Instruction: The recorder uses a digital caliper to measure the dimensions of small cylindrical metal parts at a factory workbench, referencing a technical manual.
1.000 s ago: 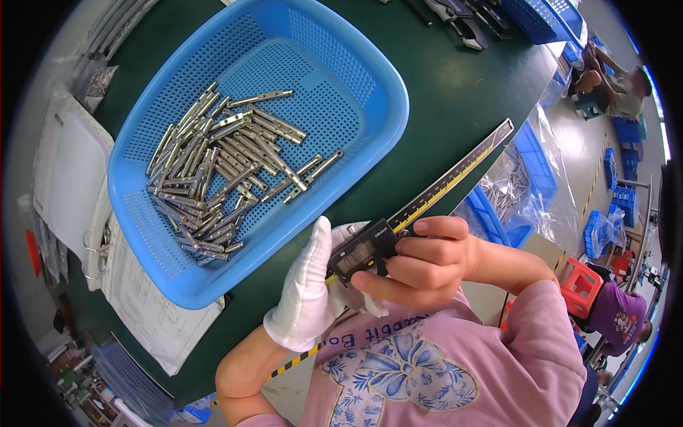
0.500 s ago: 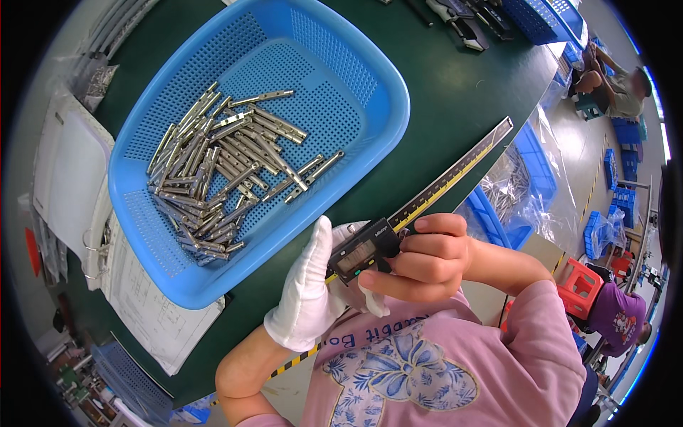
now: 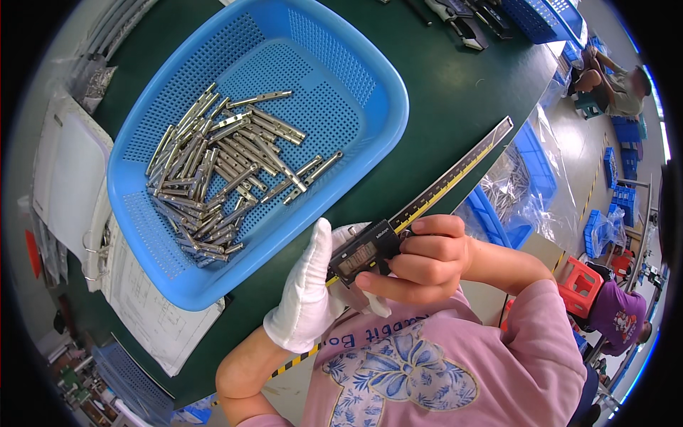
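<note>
Occupying the near middle of the scene, one digital caliper (image 3: 365,249), black-bodied with a grey display and a yellow-edged beam, is held above the near edge of the surface (image 3: 455,107). The beam is directed toward the far right. Right hand (image 3: 430,260): bare; its fingers are curled around the caliper's body, which is firmly grasped. Left hand (image 3: 302,302): covered by a white glove; its thumb is raised, and its palm is placed just beside and partly beneath the caliper's left end. The remaining left fingers are largely hidden, so whether anything is clasped by them cannot be told; the jaws are likewise concealed.

Left of and beyond the hands, one large blue perforated basket (image 3: 395,107) is set on the dark green surface. Slender metal rods (image 3: 235,160), pierced with holes, are heaped in its left and near portion. To the left of the basket, printed sheets (image 3: 167,324) and a white binder (image 3: 71,160) are laid. At the far right, black-and-silver tools (image 3: 466,28) are placed near a second blue basket (image 3: 542,20). Below the right edge, metal pieces (image 3: 506,183) are contained in a blue bin (image 3: 535,158), partly covered by clear plastic (image 3: 560,167).
</note>
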Motion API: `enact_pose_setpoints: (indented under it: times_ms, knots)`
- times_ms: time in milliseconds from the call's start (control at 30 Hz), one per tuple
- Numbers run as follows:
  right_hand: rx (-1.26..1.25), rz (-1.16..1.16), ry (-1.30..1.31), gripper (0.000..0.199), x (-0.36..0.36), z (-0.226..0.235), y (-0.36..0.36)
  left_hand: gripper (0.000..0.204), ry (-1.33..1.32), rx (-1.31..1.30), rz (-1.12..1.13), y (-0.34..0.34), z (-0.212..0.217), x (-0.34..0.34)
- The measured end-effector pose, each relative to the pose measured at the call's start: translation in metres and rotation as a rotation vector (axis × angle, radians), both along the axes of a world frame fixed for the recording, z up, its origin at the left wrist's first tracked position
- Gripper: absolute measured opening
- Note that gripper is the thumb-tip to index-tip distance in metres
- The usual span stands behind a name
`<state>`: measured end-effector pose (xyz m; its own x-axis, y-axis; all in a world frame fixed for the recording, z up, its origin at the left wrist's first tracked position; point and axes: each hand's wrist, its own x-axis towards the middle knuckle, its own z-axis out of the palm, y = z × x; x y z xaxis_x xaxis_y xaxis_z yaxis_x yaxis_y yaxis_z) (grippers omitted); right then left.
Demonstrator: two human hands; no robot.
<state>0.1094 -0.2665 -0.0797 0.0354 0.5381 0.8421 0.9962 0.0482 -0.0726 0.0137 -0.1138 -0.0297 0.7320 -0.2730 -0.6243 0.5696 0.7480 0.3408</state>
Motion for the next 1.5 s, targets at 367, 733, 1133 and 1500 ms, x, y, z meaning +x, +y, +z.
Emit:
enact_pose_setpoints:
  times_ms: [367, 733, 1133, 1500]
  knots:
    - [-0.005, -0.014, 0.028, 0.027, -0.002, -0.002, 0.001, 0.062, -0.071, -0.077, 0.010, 0.001, -0.004, -0.002]
    - [0.024, -0.017, 0.023, 0.028, -0.002, -0.005, 0.001, 0.062, -0.024, -0.043, 0.006, 0.001, -0.002, 0.000]
    - [0.016, 0.006, 0.018, 0.023, 0.000, -0.003, -0.003, 0.062, -0.005, -0.046, 0.041, -0.002, -0.008, -0.003]
    - [0.030, -0.249, 0.029, 0.023, 0.008, -0.002, -0.012, 0.057, -0.042, -0.113, 0.000, 0.003, -0.008, -0.003]
